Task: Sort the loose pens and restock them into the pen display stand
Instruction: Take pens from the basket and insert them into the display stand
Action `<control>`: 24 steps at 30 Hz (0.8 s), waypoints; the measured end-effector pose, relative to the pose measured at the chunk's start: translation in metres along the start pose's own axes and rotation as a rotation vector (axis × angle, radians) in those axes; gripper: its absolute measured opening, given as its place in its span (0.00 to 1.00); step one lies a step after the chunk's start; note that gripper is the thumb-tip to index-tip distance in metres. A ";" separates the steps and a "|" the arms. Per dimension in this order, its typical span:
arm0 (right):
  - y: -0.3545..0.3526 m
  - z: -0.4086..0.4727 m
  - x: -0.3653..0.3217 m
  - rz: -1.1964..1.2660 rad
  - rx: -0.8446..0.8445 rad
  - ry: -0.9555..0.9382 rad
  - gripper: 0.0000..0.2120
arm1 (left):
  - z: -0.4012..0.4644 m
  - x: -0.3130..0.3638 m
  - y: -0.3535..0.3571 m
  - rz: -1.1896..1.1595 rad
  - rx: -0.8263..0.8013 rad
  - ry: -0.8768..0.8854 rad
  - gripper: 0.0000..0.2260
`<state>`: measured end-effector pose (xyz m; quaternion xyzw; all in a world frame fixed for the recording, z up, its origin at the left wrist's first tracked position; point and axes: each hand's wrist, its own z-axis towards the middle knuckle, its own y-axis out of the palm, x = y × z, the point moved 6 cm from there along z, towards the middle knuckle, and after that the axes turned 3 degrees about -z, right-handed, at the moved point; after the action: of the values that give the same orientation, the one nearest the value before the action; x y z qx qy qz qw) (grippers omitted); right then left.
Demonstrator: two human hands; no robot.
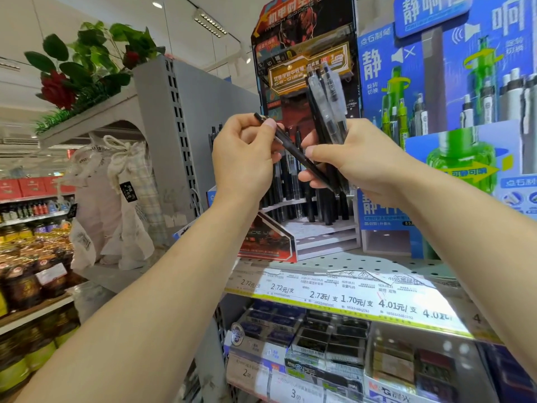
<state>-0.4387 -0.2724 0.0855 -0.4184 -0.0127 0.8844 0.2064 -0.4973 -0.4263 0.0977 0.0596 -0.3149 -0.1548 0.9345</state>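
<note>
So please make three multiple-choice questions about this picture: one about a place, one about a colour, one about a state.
1. Where does the pen stand sit?
A. on the shelf
B. on the floor
C. in a cart

2. What colour is the single pen that the left hand pinches?
A. red
B. black
C. green

3. What is the right hand doing?
A. hanging idle
B. pressing flat on the shelf
C. gripping a bunch of pens

Key:
1 A, the stand rests on the perforated shelf above the price tags.
2 B, its barrel is dark all along.
3 C, the fingers curl round several pens.
</note>
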 end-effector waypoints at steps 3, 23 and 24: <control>0.000 0.000 -0.001 -0.019 0.007 -0.003 0.03 | 0.000 0.002 0.001 0.002 0.010 0.029 0.02; -0.008 0.000 -0.008 -0.136 0.058 0.032 0.08 | 0.014 0.023 -0.025 0.077 0.083 0.326 0.07; -0.007 0.000 -0.008 -0.138 0.066 0.028 0.09 | 0.008 0.017 -0.024 0.143 0.057 0.336 0.09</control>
<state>-0.4314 -0.2692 0.0927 -0.4219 -0.0095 0.8620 0.2809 -0.4955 -0.4543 0.1090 0.0887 -0.1622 -0.0666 0.9805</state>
